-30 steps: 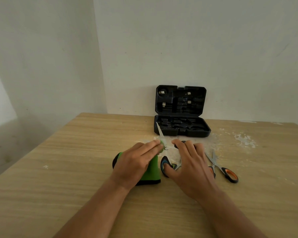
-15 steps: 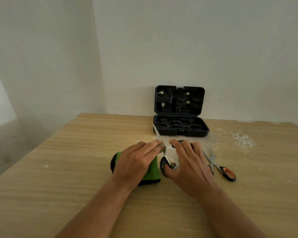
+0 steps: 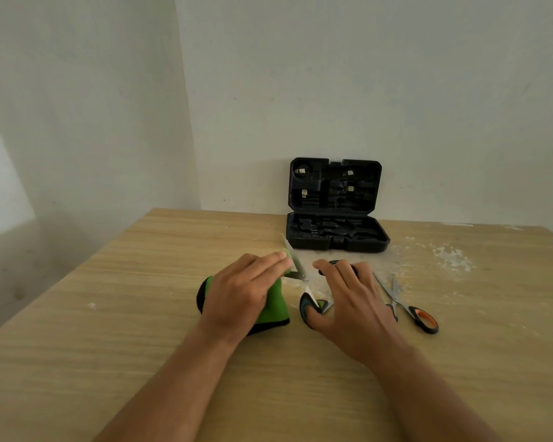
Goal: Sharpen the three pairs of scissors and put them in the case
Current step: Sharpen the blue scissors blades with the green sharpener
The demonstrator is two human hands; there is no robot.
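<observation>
My left hand (image 3: 241,291) presses flat on a green sharpener with a black base (image 3: 276,306) at the table's middle. A pair of scissors with black and teal handles (image 3: 308,306) has one blade (image 3: 292,260) lying in the sharpener's slot by my left fingertips, tip pointing away. My right hand (image 3: 348,298) grips these scissors, thumb at the near handle loop, fingers over a black handle (image 3: 331,263). A second pair with orange and black handles (image 3: 423,319) lies open to the right. The black case (image 3: 339,247) stands open behind, lid against the wall.
White dust or flakes (image 3: 450,258) are scattered on the wooden table right of the case. The table's left edge (image 3: 87,266) runs diagonally, with floor beyond it. Walls close off the back.
The scissor blade has shifted slightly in the sharpener slot, its tip drifting a little left. Both hands stay where they were.
</observation>
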